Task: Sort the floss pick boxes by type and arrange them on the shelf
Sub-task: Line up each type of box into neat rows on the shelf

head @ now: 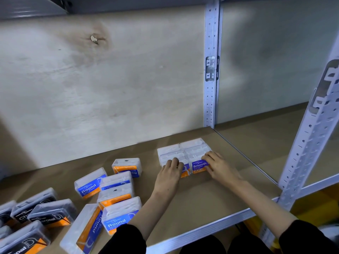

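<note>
Gripping the front-right Smooth box [199, 165] between fingers on its top and thumb at its front face, the right hand [218, 165] sits at a two-column block of clear boxes [183, 149] near the right rear of the shelf board [201, 195]. The left hand [169, 171] lies with bent fingers over the front-left box [186, 173] of that block; whether it grasps or merely presses cannot be told. Round boxes [89, 186] lie scattered to the left, charcoal boxes [49, 215] farther left.

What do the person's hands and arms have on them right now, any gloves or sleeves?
No gloves: the left hand and right hand are bare, with no rings or watch visible. The left sleeve and right sleeve are plain black and end near the elbows, leaving the forearms uncovered.
</note>
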{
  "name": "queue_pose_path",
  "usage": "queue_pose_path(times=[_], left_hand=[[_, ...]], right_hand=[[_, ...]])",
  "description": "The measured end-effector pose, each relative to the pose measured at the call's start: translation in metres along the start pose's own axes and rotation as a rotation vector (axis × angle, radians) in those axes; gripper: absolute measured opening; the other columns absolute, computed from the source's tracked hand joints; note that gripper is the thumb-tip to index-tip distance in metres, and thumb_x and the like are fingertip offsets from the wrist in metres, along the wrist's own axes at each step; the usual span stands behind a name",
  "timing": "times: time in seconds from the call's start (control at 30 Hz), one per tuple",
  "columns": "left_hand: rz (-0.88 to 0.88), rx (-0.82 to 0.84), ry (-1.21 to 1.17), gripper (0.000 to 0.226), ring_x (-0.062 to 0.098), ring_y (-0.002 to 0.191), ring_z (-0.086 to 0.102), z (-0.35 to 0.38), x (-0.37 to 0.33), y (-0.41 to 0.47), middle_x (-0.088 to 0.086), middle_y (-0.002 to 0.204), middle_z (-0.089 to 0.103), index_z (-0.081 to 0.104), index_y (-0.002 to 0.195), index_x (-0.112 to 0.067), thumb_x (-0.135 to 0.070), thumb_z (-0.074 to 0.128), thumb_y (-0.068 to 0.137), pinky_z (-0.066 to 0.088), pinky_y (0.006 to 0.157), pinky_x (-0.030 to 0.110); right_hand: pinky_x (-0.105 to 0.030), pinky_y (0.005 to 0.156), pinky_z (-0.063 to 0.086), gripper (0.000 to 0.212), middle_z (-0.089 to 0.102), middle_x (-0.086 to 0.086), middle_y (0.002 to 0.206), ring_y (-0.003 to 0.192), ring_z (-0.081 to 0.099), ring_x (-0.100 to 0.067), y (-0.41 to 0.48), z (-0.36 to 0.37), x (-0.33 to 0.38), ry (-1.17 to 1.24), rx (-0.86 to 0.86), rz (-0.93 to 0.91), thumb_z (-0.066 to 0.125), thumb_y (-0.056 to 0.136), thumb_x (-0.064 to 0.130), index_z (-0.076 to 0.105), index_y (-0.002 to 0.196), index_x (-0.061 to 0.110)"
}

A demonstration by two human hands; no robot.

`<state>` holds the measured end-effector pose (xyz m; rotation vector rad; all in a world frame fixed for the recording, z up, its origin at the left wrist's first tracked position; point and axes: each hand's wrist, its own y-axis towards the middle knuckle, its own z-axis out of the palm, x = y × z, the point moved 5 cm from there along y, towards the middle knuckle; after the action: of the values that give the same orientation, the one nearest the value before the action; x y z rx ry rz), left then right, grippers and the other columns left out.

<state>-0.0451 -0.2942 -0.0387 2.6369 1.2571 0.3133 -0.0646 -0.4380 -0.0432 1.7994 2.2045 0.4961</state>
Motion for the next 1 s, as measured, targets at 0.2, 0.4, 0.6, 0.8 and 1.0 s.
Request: queue_pose_path(times=[0.2,0.4,0.6,0.8,1.0], left_hand=[[-0.045,-0.008,-0.097,0.043,0.015,0.077,0.068,-0.006,0.008,0.004,0.000,0.088,0.067,0.070,0.087,-0.016,-0.028,0.088,0.049,0.051,0.054,0.019],[-0.052,0.090,-0.202,0.065,0.020,0.126,0.038,-0.011,0.023,0.027,0.005,0.138,0.038,0.035,0.136,-0.011,-0.037,0.063,0.083,0.043,0.097,0.031],[-0.084,0.219,-0.213,0.088,0.022,0.128,0.035,-0.005,0.039,0.048,0.007,0.138,0.036,0.032,0.138,-0.007,-0.043,0.075,0.071,0.039,0.106,0.034],[-0.062,0.314,-0.170,0.094,0.021,0.131,0.031,0.006,0.043,0.055,0.007,0.143,0.030,0.024,0.143,-0.009,-0.045,0.074,0.071,0.038,0.108,0.036],[-0.052,0.302,-0.183,0.090,0.019,0.128,0.033,0.006,0.043,0.055,0.005,0.140,0.032,0.028,0.141,-0.009,-0.046,0.073,0.071,0.040,0.105,0.033]], right_hand=[[-0.024,0.060,0.057,0.040,0.069,-0.006,0.084,0.075,0.070,-0.022,0.004,-0.003,-0.006,0.066,0.061,0.044,0.089,0.052,0.015,0.070,0.086,0.007],[-0.024,0.099,0.036,0.061,0.036,0.000,0.141,0.128,0.036,-0.016,0.039,-0.020,-0.006,0.122,0.340,0.058,0.063,0.085,0.027,0.036,0.138,0.014],[-0.032,0.106,0.035,0.087,0.027,-0.003,0.148,0.134,0.032,-0.020,0.067,-0.010,-0.007,0.069,0.518,0.034,0.073,0.074,0.032,0.024,0.144,0.012],[-0.036,0.109,0.035,0.099,0.018,-0.002,0.152,0.138,0.025,-0.020,0.075,0.001,-0.016,0.087,0.642,0.056,0.077,0.071,0.033,0.016,0.147,0.013],[-0.037,0.109,0.035,0.096,0.018,-0.003,0.151,0.138,0.024,-0.021,0.076,0.003,-0.016,0.099,0.650,0.046,0.076,0.072,0.030,0.018,0.146,0.013]])
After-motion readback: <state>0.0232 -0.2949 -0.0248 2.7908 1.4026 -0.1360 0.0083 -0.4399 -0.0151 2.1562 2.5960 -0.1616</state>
